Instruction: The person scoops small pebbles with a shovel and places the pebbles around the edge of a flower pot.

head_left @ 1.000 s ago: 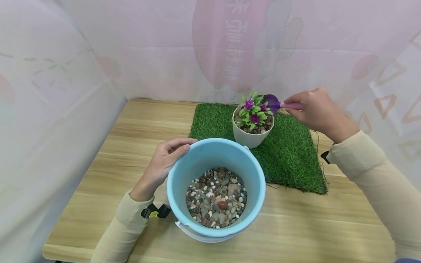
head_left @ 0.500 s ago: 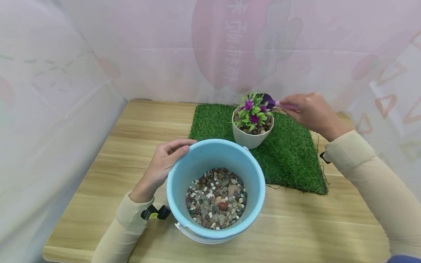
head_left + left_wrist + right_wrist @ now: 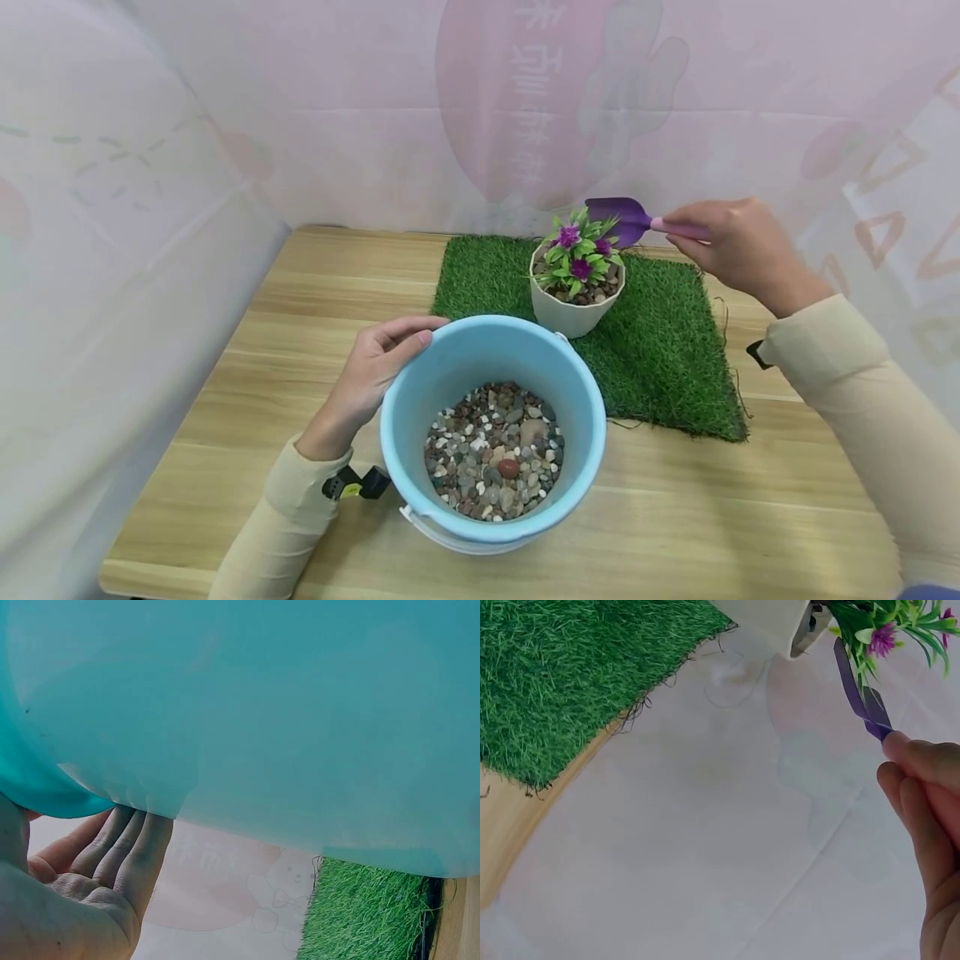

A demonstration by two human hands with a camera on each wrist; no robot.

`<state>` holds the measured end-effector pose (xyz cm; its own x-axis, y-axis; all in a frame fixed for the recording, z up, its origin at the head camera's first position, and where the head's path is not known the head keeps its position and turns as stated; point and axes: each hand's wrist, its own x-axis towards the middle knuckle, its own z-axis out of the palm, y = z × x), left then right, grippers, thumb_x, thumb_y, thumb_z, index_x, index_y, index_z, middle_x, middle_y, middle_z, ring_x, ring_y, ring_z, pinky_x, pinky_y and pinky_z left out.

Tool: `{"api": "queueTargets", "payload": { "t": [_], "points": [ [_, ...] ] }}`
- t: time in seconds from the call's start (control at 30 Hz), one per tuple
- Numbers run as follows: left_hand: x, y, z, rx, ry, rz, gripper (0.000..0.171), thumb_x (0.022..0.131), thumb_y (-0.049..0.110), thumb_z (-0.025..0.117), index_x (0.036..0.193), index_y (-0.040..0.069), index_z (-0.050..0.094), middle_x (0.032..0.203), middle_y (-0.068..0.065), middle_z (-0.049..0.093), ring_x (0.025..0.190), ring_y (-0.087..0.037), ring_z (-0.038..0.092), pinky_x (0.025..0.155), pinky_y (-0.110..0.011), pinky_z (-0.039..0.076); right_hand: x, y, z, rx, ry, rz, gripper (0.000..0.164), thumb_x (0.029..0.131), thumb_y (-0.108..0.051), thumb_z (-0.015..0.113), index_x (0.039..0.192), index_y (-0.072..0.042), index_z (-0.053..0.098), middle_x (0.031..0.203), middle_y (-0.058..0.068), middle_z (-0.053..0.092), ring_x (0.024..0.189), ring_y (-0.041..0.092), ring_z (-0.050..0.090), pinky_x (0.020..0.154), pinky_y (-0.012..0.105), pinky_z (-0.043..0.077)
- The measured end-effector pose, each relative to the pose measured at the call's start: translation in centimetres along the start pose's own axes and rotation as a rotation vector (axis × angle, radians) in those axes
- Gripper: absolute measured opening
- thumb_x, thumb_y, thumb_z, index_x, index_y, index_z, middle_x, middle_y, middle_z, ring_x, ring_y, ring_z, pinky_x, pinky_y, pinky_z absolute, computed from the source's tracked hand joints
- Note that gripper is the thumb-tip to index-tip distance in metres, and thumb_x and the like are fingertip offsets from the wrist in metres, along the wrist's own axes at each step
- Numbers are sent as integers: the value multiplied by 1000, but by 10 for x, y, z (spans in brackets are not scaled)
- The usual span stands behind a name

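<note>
In the head view my left hand (image 3: pixel 367 379) rests against the left side of a light blue bucket (image 3: pixel 408 375), its thumb and fingertips at the rim. The left wrist view shows those fingers fairly straight against the outer wall. Multicoloured pebbles (image 3: pixel 491 458) cover the bucket's bottom. My right hand (image 3: pixel 738 246) grips the pink handle of a purple trowel (image 3: pixel 628 218). Its blade is tilted behind and to the right of a potted plant (image 3: pixel 573 250) with purple flowers. Pebbles fill the cream pot (image 3: pixel 572 315); leaves hide part of the blade.
Beneath the pot lies a green artificial grass mat (image 3: pixel 667 367), its frayed edge towards the right. The wooden table (image 3: pixel 285 333) meets pale printed sheets (image 3: pixel 360 158) behind and on the left. The bucket's white handle (image 3: pixel 465 546) hangs at its near side.
The trowel dips towards the back of the pot, then lifts and draws back right, showing more of its blade. My left hand and the bucket stay in place.
</note>
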<state>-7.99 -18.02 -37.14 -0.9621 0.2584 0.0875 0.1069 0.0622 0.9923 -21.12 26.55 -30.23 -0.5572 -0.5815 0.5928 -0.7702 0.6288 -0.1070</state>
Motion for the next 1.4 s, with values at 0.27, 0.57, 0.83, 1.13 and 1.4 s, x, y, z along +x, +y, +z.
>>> {"api": "queueTargets", "payload": {
  "t": [0.27, 0.57, 0.83, 1.13, 1.4],
  "points": [
    [-1, 1, -2, -6, 7, -5, 38, 109, 15, 57, 139, -9, 61, 121, -2, 78, 97, -22, 80, 83, -45, 71, -4, -9, -22, -46, 40, 1, 21, 80, 6, 85, 101, 0, 83, 91, 16, 82, 72, 34, 79, 71, 11, 61],
    [0, 0, 0, -5, 1, 1, 36, 109, 14, 58, 138, -7, 63, 123, -6, 77, 97, -22, 80, 82, -45, 71, -23, -13, -43, -94, 71, 22, 49, 107, -48, 58, 109, -6, 83, 97, 14, 82, 78, 38, 79, 93, -13, 31],
    [-1, -2, 0, -10, -8, 10, 36, 109, 13, 57, 138, -8, 62, 122, -5, 78, 97, -22, 80, 82, -46, 71, -36, -25, -58, -81, 149, 19, 64, 106, -60, 52, 101, -4, 84, 91, 15, 82, 107, -38, 42, 73, -9, 42],
    [-1, -3, 0, -4, -1, 8, 35, 109, 15, 57, 137, -5, 64, 123, -8, 77, 97, -21, 80, 81, -46, 71, -37, -65, -69, 93, 292, -14, 64, 101, -58, 64, 89, 2, 83, 81, 24, 77, 103, -30, 58, 82, -10, 45],
    [0, -2, 0, 1, 3, 3, 35, 109, 16, 58, 137, -4, 65, 123, -9, 77, 98, -21, 80, 82, -46, 71, -32, -100, -75, 245, 299, -118, 52, 101, -47, 70, 92, 4, 82, 90, 19, 80, 105, -17, 68, 86, -5, 52]
  ]
}}
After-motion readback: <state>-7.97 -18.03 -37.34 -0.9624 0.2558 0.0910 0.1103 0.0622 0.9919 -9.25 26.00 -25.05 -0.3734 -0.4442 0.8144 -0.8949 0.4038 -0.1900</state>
